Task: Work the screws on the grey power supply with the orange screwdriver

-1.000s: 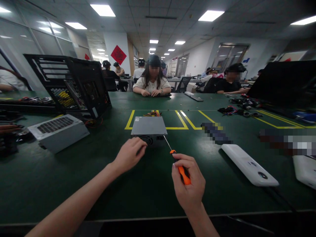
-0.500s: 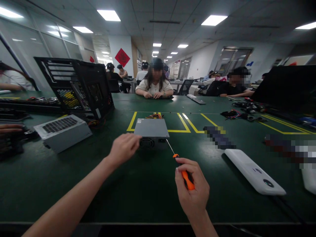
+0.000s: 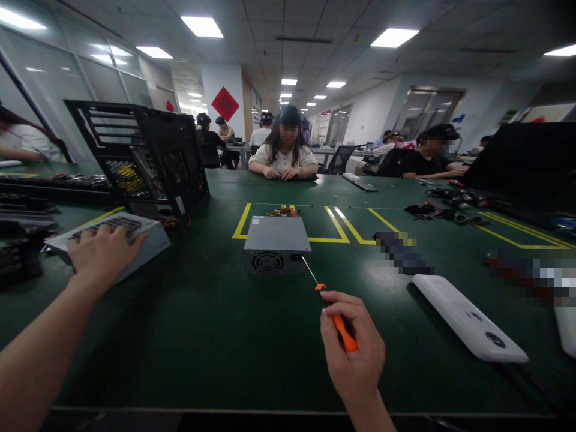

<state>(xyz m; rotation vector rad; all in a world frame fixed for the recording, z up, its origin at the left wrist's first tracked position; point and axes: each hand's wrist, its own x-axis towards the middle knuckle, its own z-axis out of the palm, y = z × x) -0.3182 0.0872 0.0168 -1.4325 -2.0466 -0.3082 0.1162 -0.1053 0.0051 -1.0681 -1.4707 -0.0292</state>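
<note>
My left hand lies over the top of a grey power supply on the left, its fingers spread across the vent grille. A screwdriver with an orange and black handle is gripped in my right hand. Its thin shaft points up and left, and the tip shows in front of the right side of a second grey power supply. Whether the tip touches it I cannot tell. That second unit stands flat, with its round fan grille facing me and coloured wires behind it.
A black computer case stands at the back left. White oblong devices lie to the right, near a blurred dark object. Cable bundles sit farther back. Across the green table sits a person.
My left hand has moved left from the middle power supply onto the left one, which is turned slightly. My right hand holds the screwdriver in nearly the same place.
</note>
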